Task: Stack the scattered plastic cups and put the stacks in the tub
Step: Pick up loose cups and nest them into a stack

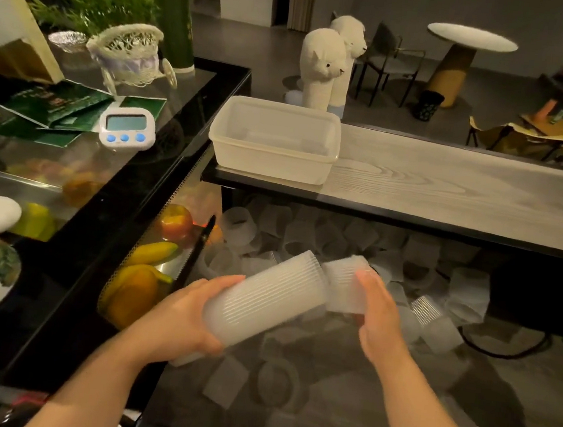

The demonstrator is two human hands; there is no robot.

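Plastic stack [264, 301] gripped, tub [275, 140] near shelf edge

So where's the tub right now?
In the head view, the tub sits upper centre, at the left end of the wooden shelf, above the scattered cups, right of the timer.

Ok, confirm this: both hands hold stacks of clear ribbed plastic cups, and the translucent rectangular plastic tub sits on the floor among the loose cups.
One thing is wrong. The translucent rectangular plastic tub sits up on the pale wood-grain shelf, above the loose cups, not on the floor. The head view shows it. The rest holds: left hand and right hand each hold a stack of clear ribbed plastic cups.
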